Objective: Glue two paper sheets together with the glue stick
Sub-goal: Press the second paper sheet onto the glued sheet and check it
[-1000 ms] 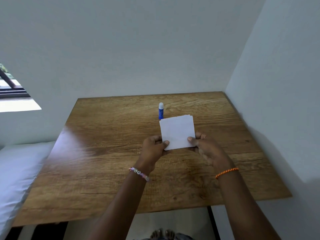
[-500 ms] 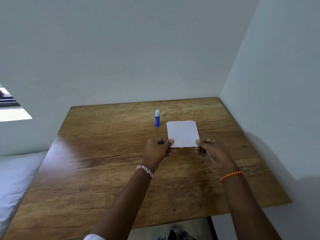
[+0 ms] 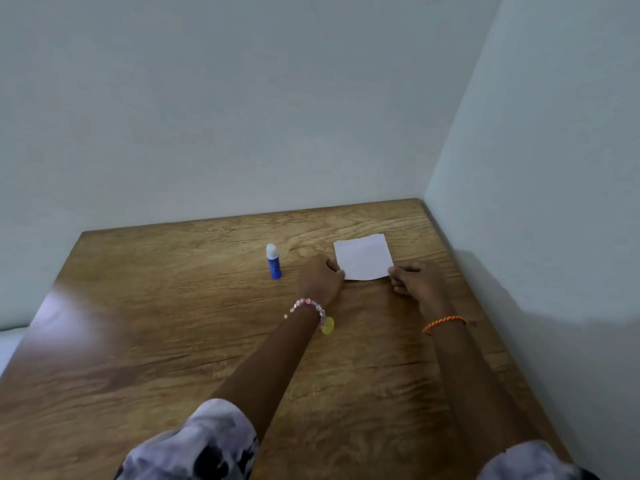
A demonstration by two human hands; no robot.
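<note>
Paper sheets (image 3: 363,258) stacked, count unclear, corners pinched

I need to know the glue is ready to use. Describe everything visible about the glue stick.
The glue stick is a small blue tube with a white cap still on. It looks like plastic. It stands upright on the wooden table, left of the white paper and of the left hand. Neither hand touches it; only the table does. Any label is too small to read.

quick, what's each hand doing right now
Left hand: pinches the near left corner of the paper.
Right hand: pinches the paper's near right corner.
</note>
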